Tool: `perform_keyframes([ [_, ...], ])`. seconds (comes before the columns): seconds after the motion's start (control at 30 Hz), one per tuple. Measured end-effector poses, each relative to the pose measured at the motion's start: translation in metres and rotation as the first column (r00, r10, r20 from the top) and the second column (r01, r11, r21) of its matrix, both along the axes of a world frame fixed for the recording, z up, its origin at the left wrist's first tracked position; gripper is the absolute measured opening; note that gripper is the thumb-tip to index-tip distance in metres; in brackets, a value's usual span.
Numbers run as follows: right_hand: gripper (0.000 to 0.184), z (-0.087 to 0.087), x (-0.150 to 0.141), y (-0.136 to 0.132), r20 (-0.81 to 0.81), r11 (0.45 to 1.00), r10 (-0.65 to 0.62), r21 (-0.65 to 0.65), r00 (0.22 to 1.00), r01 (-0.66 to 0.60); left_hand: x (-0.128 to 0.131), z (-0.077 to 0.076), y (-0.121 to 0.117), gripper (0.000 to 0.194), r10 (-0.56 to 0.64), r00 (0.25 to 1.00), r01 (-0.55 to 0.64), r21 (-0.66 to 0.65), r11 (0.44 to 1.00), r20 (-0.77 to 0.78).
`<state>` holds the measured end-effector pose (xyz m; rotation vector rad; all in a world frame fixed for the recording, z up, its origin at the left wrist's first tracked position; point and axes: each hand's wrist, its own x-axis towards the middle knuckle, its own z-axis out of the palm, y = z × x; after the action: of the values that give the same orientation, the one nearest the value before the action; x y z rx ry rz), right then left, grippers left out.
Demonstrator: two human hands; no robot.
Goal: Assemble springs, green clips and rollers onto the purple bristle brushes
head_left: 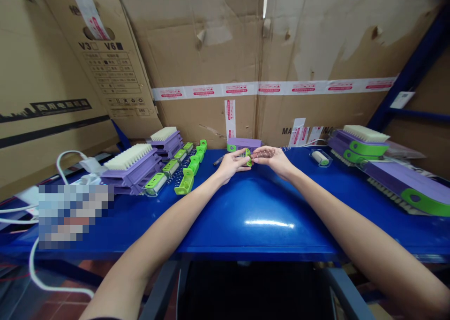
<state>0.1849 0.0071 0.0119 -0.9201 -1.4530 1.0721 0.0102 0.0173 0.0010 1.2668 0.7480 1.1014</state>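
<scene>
**Two hands busy on a little green piece**

So, head cam view: the small green piece (pixel 248 156) is up between both hands, over the blue table (pixel 267 212). The left hand (pixel 232 164) sits just left of it, its grip pinched narrow on the piece. The right hand (pixel 274 158) is just right of it, fingertips close together and right up against its edge. There's a thin wiry coil (pixel 285 148) around those fingers too, but I honestly can't tell whether that grip is on the coil, the piece or both.

Right behind the green piece there's a purple block (pixel 246 142). Off to its left is a row of bright green brackets (pixel 190 172), then some green-topped cases (pixel 171 168), and farther left two purple stacks with pale bristles on top (pixel 128 172). To its right, a small clear case (pixel 319 158) lies on its own, and well past that are more purple-and-green brushes (pixel 411 186). Cardboard (pixel 207 52) stands behind it all.
</scene>
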Motion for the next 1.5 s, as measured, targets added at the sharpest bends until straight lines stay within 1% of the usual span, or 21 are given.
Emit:
perform_keyframes([
  [0.13, 0.037, 0.001, 0.002, -0.002, -0.052, 0.999, 0.027, -0.033, 0.998, -0.029, -0.002, 0.0, 0.001, 0.058, -0.027, 1.0, 0.027, -0.006, 1.0, 0.016],
  [0.27, 0.036, 0.001, 0.002, -0.002, -0.053, 0.999, 0.021, -0.038, 0.998, -0.024, -0.002, 0.001, 0.0, 0.056, -0.037, 0.999, 0.037, -0.013, 0.999, 0.01],
  [0.33, 0.034, 0.0, 0.001, 0.0, -0.01, 1.0, 0.018, -0.013, 1.0, -0.018, -0.001, 0.001, 0.0, 0.054, 0.001, 0.999, -0.001, -0.001, 1.0, -0.037],
  [0.47, 0.03, -0.005, -0.005, 0.002, 0.096, 0.998, -0.017, 0.065, 0.995, 0.011, 0.002, -0.002, 0.001, 0.044, 0.11, 0.979, -0.1, 0.069, 0.993, -0.173],
  [0.6, 0.028, -0.007, -0.009, 0.002, 0.155, 0.99, -0.052, 0.137, 0.986, 0.031, 0.004, -0.003, 0.002, 0.042, 0.132, 0.97, -0.111, 0.112, 0.987, -0.205],
  [0.73, 0.026, -0.006, -0.008, 0.001, 0.188, 0.982, -0.097, 0.175, 0.977, 0.063, 0.004, -0.001, -0.001, 0.048, 0.125, 0.969, -0.096, 0.138, 0.986, -0.215],
  [0.9, 0.026, -0.008, -0.008, 0.004, 0.197, 0.982, -0.091, 0.183, 0.976, 0.055, 0.003, 0.0, -0.002, 0.042, 0.118, 0.965, -0.081, 0.162, 0.983, -0.233],
  [1.1, 0.02, -0.012, -0.008, 0.005, 0.288, 0.95, -0.173, 0.301, 0.942, 0.083, 0.005, 0.0, -0.003, 0.038, 0.097, 0.967, -0.061, 0.153, 0.986, -0.236],
  [1.33, 0.018, -0.014, -0.008, 0.006, 0.308, 0.937, -0.22, 0.331, 0.925, 0.113, 0.006, 0.0, -0.005, 0.046, 0.055, 0.976, -0.024, 0.149, 0.989, -0.209],
  [1.43, 0.019, -0.014, -0.007, 0.006, 0.342, 0.937, -0.211, 0.339, 0.915, 0.09, 0.006, -0.001, -0.005, 0.047, 0.042, 0.975, -0.007, 0.158, 0.987, -0.218],
  [1.5, 0.025, -0.013, -0.005, 0.004, 0.386, 0.933, -0.193, 0.356, 0.902, 0.048, 0.006, -0.002, -0.004, 0.046, 0.038, 0.974, 0.001, 0.17, 0.985, -0.224],
])
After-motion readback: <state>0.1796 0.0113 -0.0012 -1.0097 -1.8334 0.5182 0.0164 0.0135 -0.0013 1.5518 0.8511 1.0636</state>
